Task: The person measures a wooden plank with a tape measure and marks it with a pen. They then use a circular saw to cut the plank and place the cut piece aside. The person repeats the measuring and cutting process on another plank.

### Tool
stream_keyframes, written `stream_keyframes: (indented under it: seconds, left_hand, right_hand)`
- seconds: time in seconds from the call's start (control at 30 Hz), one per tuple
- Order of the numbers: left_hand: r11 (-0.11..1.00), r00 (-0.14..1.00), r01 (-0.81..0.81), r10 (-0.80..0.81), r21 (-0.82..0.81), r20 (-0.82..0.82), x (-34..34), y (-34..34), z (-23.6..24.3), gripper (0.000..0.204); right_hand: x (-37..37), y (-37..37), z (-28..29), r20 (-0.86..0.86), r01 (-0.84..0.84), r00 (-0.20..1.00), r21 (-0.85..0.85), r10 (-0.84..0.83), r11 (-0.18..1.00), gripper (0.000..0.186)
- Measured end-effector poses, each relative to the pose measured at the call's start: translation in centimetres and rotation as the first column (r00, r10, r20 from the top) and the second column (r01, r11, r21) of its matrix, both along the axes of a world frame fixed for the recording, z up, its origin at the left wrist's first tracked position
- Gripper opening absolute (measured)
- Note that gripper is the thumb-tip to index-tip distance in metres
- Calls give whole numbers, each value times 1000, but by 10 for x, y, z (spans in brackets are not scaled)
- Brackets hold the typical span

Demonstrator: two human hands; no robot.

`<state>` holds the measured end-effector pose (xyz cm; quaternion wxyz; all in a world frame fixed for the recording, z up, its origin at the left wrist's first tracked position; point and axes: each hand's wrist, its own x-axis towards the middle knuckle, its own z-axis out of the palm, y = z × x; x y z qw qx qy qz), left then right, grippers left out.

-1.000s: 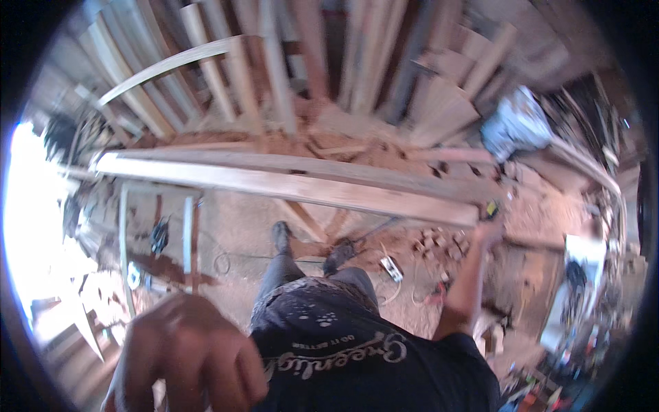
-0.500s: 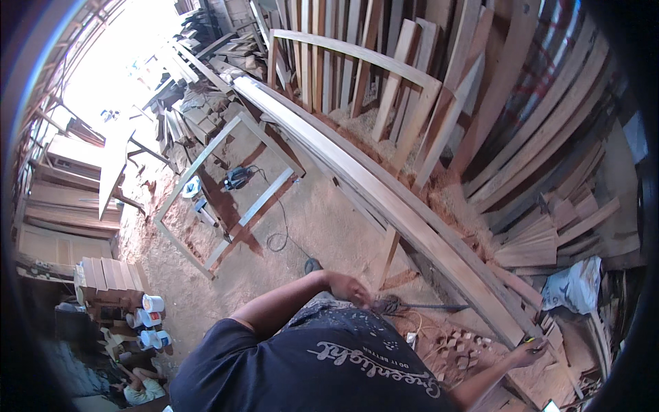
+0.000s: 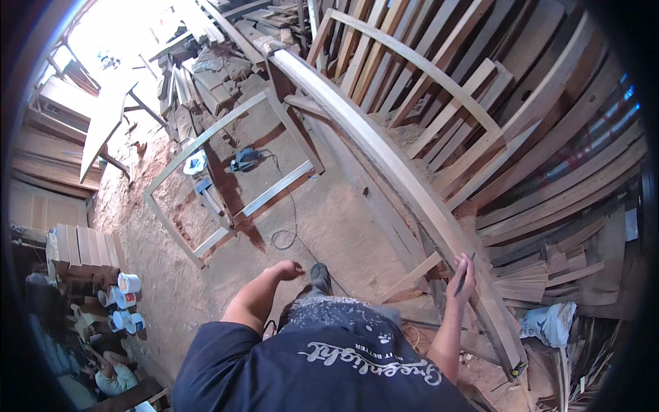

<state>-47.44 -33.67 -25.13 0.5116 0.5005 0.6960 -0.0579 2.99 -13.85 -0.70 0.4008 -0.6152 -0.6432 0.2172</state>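
My right hand (image 3: pixel 465 280) is closed on a slim, dark pencil (image 3: pixel 459 284), beside the long wooden beam (image 3: pixel 419 196) that runs from the far middle to the near right. A small black and yellow tape measure (image 3: pixel 518 371) sits at the beam's near end, apart from both hands. My left hand (image 3: pixel 288 270) hangs above the floor left of the beam, fingers curled, with nothing visible in it.
On the floor, a wooden frame (image 3: pixel 159 180) surrounds a corded power tool (image 3: pixel 246 160); its cable (image 3: pixel 295 220) trails toward my foot. Upright planks (image 3: pixel 446 103) and a curved-top frame (image 3: pixel 419 60) stand beyond the beam. White buckets (image 3: pixel 128 283) and a seated person (image 3: pixel 115 374) are at left.
My right hand has left the tape measure at the beam's near end and moved up along the beam. My left hand has swung leftward from my front. The view has shifted.
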Motion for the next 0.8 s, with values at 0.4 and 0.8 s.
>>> stream_keyframes:
  seconds: [0.4, 0.8]
  left_hand:
    - [842, 874, -479, 485, 246, 44, -121, 118, 50, 49]
    - [621, 682, -627, 729, 470, -53, -261, 332, 87, 43]
  right_hand:
    - [-141, 100, -23, 62, -192, 979, -33, 194, 981, 22]
    - [-309, 224, -36, 303, -339, 902, 50, 309, 940, 45]
